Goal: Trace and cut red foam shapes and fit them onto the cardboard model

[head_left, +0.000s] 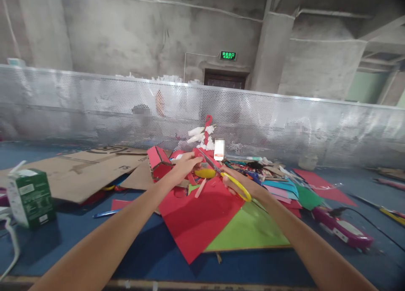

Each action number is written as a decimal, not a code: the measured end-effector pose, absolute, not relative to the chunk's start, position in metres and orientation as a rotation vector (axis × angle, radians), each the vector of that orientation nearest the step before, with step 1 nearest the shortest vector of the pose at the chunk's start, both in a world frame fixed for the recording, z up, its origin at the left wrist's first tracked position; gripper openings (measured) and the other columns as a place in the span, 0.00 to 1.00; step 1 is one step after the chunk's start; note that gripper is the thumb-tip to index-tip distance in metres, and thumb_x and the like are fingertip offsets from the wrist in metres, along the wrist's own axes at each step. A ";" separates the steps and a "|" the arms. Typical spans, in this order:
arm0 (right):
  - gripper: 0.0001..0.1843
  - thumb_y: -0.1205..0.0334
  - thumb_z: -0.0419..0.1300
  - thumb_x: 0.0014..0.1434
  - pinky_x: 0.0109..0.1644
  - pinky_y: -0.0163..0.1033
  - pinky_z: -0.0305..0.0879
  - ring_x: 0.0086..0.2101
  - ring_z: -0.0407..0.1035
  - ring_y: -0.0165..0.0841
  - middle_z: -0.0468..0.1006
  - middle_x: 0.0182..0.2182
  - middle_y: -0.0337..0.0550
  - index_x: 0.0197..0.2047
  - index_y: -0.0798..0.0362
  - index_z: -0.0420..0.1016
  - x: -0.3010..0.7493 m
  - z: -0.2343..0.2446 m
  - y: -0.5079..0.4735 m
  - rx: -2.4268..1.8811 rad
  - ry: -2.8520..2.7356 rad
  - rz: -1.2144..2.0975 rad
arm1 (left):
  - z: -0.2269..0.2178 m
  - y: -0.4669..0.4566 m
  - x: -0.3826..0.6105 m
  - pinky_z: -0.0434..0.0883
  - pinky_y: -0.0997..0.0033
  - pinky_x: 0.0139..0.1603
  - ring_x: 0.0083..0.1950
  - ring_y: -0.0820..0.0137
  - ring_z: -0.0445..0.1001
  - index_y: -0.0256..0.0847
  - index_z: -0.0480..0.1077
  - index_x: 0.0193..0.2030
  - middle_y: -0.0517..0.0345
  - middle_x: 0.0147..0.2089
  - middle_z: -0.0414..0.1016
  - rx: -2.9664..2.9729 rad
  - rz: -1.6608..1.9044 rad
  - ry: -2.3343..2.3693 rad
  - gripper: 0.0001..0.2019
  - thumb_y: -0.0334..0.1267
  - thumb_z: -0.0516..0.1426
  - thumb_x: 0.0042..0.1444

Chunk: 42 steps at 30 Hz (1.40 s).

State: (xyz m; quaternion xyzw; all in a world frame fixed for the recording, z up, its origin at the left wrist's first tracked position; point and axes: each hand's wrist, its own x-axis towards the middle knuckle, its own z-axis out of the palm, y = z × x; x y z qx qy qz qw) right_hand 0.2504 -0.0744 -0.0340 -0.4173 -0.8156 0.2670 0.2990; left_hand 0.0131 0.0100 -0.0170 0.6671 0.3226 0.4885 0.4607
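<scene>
Evidently, the yellow-handled scissors sit in the right hand, above the middle of the blue tabletop, their blades slanting up toward the left hand. The right hand's fingers are curled around the handles; whether the blades are parted is too blurred to tell. The left hand's fingers appear to pinch a small piece of red paper beside the blade tips.

Below both hands, a large red paper sheet overlaps a light-green sheet, with a narrow pink strip near its upper edge. Just left of the left hand stands a red house-shaped cardboard model; beyond it lies flattened brown cardboard. Nearer the left forearm are a blue pen and, farther out, a green-and-white carton.

To the right of the right hand, coloured paper sheets lie in an overlapping heap, and a purple-and-white device rests near a black cable. Past the hands, a smartphone with a bright screen stands near a red-and-white floral ornament, before a perforated metal partition.
</scene>
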 end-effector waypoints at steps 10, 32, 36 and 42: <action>0.29 0.35 0.49 0.67 0.21 0.31 0.52 0.21 0.56 0.26 0.63 0.23 0.32 0.54 0.53 0.61 0.250 -0.027 -0.084 -1.119 -2.218 0.781 | -0.018 0.012 0.014 0.66 0.72 0.28 0.25 0.71 0.71 0.40 0.68 0.24 0.60 0.22 0.70 1.725 1.068 0.802 0.07 0.39 0.60 0.48; 0.30 0.32 0.51 0.65 0.21 0.31 0.55 0.21 0.59 0.25 0.64 0.26 0.34 0.50 0.51 0.65 0.256 -0.035 -0.068 -1.048 -2.214 0.677 | -0.008 -0.004 0.011 0.65 0.72 0.30 0.26 0.72 0.70 0.40 0.68 0.27 0.59 0.24 0.72 1.778 0.981 0.828 0.06 0.37 0.58 0.52; 0.28 0.34 0.54 0.65 0.21 0.30 0.56 0.22 0.60 0.24 0.66 0.28 0.34 0.50 0.51 0.66 0.256 -0.033 -0.069 -1.074 -2.197 0.650 | -0.006 -0.006 0.010 0.64 0.72 0.28 0.25 0.72 0.70 0.40 0.68 0.27 0.59 0.23 0.73 1.777 0.977 0.850 0.06 0.37 0.58 0.52; 0.27 0.36 0.53 0.66 0.21 0.31 0.55 0.21 0.60 0.25 0.66 0.28 0.36 0.51 0.52 0.66 0.256 -0.032 -0.070 -1.103 -2.188 0.655 | -0.008 0.000 0.008 0.67 0.72 0.30 0.27 0.71 0.72 0.41 0.68 0.29 0.61 0.24 0.72 1.768 1.009 0.827 0.06 0.39 0.59 0.53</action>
